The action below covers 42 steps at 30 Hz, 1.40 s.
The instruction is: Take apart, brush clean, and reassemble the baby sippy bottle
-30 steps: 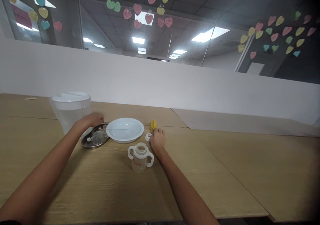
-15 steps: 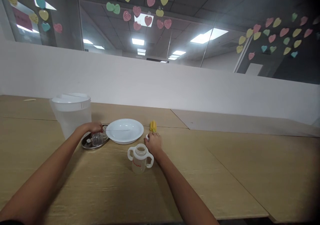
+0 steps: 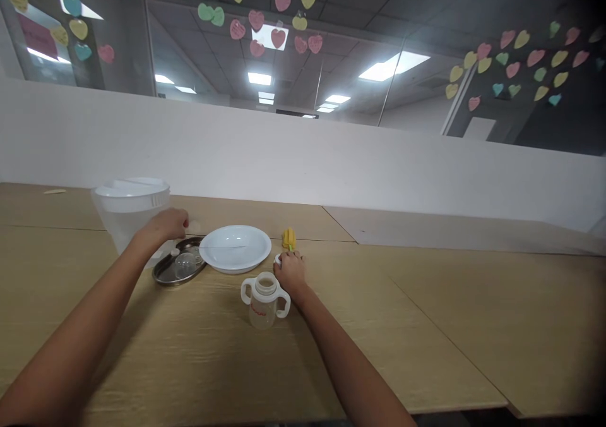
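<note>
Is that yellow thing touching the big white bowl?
Apart. The head view shows a strip of table between the yellow thing and the white bowl.

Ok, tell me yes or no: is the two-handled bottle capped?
No, the bottle stands upright with its round mouth uncovered.

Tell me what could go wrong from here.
The open two-handled bottle stands close beside the right forearm, so a sideways sweep might tip it. The left hand is near the large pitcher, so a careless move could bump that too.
</note>
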Tool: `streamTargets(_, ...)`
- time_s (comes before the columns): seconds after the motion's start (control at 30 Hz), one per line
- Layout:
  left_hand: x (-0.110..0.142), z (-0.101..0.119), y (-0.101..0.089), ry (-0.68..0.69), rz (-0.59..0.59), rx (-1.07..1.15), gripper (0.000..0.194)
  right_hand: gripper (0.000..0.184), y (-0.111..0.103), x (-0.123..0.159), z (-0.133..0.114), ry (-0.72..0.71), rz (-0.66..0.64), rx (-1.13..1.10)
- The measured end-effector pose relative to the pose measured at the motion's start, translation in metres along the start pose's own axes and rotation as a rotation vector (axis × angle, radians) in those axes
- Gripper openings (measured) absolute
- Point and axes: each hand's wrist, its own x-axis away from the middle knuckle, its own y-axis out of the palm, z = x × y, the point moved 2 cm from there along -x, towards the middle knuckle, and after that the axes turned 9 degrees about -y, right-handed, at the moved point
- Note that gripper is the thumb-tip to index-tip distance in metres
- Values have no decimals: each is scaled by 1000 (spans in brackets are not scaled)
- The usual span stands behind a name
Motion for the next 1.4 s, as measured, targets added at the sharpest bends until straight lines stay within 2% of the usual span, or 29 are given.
streamTargets(0.13, 26, 10, -27, 94, 131, 48, 37, 21, 0, 0, 0, 7, 8, -5)
streamTargets(0.23, 47, 23, -40, 208, 196, 160, 35, 22, 1, 0, 0, 16, 22, -11)
streamTargets(0.37, 67, 48, -44, 479, 133, 415, 36, 22, 2, 0, 1, 10, 21, -11)
streamTargets(0.43, 73, 59, -43, 547, 103, 471, 35, 22, 2, 0, 2, 11, 24, -7)
streamTargets(0.63, 86, 80, -41, 579, 89, 463, 32, 20, 2, 0, 1, 6, 32, 0)
streamTargets(0.9, 83, 86, -32, 602, 88, 456, 32, 20, 1, 0, 1, 10, 26, 0)
streamTargets(1.2, 101, 105, -30, 738, 66, 652, 34, 20, 3, -1, 1, 13, 29, -6)
streamTargets(1.3, 98, 106, -26, 741, 99, 697, 34, 19, 1, 0, 0, 19, 15, -7)
streamTargets(1.4, 84, 104, -17, 713, 111, 758, 33, 19, -1, 1, -1, 17, 9, -13)
